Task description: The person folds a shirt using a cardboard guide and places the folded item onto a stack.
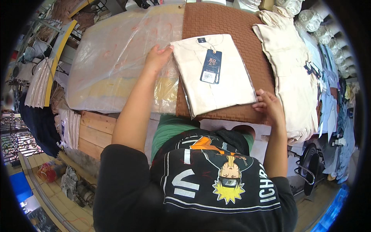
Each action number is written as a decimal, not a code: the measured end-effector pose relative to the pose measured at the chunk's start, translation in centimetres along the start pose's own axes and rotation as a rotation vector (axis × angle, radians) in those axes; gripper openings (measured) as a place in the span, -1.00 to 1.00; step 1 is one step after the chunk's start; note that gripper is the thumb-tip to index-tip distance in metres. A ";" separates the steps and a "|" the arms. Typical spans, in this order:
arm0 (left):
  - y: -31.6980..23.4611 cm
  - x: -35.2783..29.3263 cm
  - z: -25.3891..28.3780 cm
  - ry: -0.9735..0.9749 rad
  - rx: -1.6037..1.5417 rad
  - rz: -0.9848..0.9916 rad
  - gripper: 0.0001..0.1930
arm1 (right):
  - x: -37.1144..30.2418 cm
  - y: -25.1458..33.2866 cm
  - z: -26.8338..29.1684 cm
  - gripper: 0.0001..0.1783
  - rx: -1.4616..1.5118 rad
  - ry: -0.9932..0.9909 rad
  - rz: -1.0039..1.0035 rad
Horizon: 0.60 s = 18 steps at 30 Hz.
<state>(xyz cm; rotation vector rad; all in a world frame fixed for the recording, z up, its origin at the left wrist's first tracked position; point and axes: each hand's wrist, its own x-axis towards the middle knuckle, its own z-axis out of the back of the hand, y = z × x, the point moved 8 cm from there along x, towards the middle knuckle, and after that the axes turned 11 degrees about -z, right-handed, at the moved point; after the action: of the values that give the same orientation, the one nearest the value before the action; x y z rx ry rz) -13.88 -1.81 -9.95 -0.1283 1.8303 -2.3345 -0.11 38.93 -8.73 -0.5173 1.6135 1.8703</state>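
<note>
- Closest to my camera is the black T-shirt (216, 174) on the person I'm riding along with, cartoon character on it, upside down from my end.
- Far left I've got pale garments in clear wrap (40, 85) next to a yellow strip (60, 58), with dark cloth (38, 120) hanging below.
- Next, clear plastic sheeting (123, 65), kinda wrinkly, covers the left part of the worktop (96, 50).
- My left hand (158, 60) is touching the upper left corner of the package, fingers bent. Can't tell if it's really pinching.
- The folded cream garment (228, 73) sits in its clear bag around the middle of the worktop, mostly over the brown textured mat (241, 27), navy hang tag (211, 66) facing up.
- My right hand (268, 106) has loosely curled fingers at the lower right corner. Can't tell if they're gripping.
- Right of that, more cream clothing (297, 85) in a pile, then blue garments (332, 112) at the far right.
</note>
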 end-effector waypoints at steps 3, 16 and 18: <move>-1.0 -2.9 -3.0 0.126 -0.244 0.098 -0.21 | -2.8 -1.2 -2.7 -0.52 0.265 0.144 -0.041; 0.5 -10.3 -3.6 0.060 -0.304 -0.017 -0.56 | -5.0 -2.6 -14.4 -0.50 0.861 0.413 -0.066; 0.3 -11.7 -2.7 0.115 -0.254 0.050 -0.60 | -5.5 -2.1 -15.6 -0.49 0.786 0.381 -0.002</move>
<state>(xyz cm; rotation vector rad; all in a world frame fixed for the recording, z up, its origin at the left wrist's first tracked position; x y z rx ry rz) -2.80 2.90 -10.49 0.0199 2.1534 -2.1070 3.87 22.75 -9.53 -0.5257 2.4014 1.0180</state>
